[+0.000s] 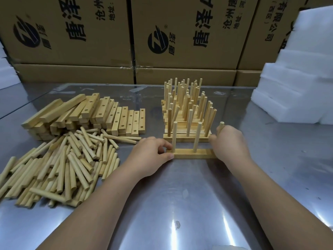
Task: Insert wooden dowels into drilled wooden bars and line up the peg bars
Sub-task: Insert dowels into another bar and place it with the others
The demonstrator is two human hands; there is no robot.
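A wooden bar (187,153) lies on the metal table (180,204) in front of me with two dowels standing upright in it. My left hand (149,156) pinches the bar's left end. My right hand (229,142) grips a third dowel (221,124) upright at the bar's right end; its lower part is hidden by my fingers. Just behind stands a row of finished peg bars (187,114), lined up one behind another. Loose dowels (59,166) lie in a heap at the left, with a stack of drilled bars (93,116) behind them.
Cardboard boxes (180,42) form a wall along the table's far edge. White foam blocks (297,78) are stacked at the right. Bare metal surface stretches in front of me and to the right of my hands.
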